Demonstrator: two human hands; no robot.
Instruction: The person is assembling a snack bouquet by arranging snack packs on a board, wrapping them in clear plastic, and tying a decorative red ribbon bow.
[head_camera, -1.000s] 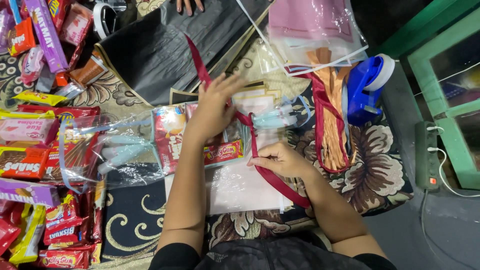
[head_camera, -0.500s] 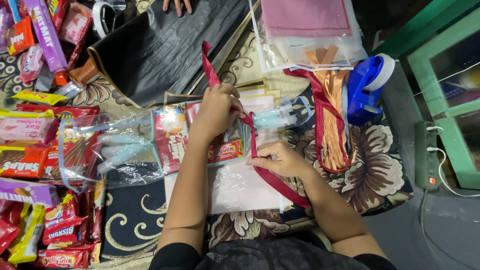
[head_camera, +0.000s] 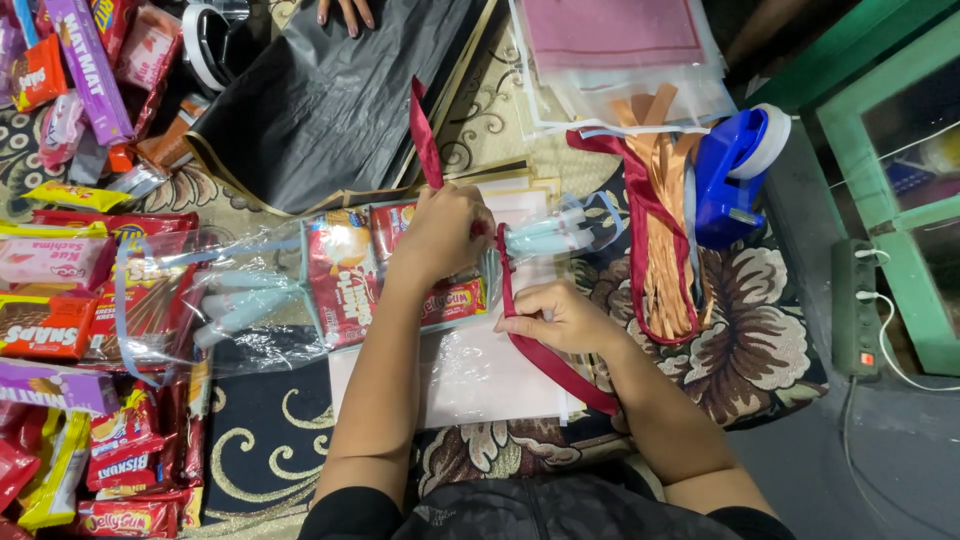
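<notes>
Maroon ribbon is mid-tie around my clear snack bundle: left hand pinches one end above it, right hand grips the other just beside. Next, I judge, a firm even pull.

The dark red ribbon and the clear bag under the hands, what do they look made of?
Ribbon: probably satin-type fabric, flat with a soft sheen, bending limply between left hand and right hand. Clear bag: thin glossy plastic film, see-through, with crinkles and glare.
</notes>
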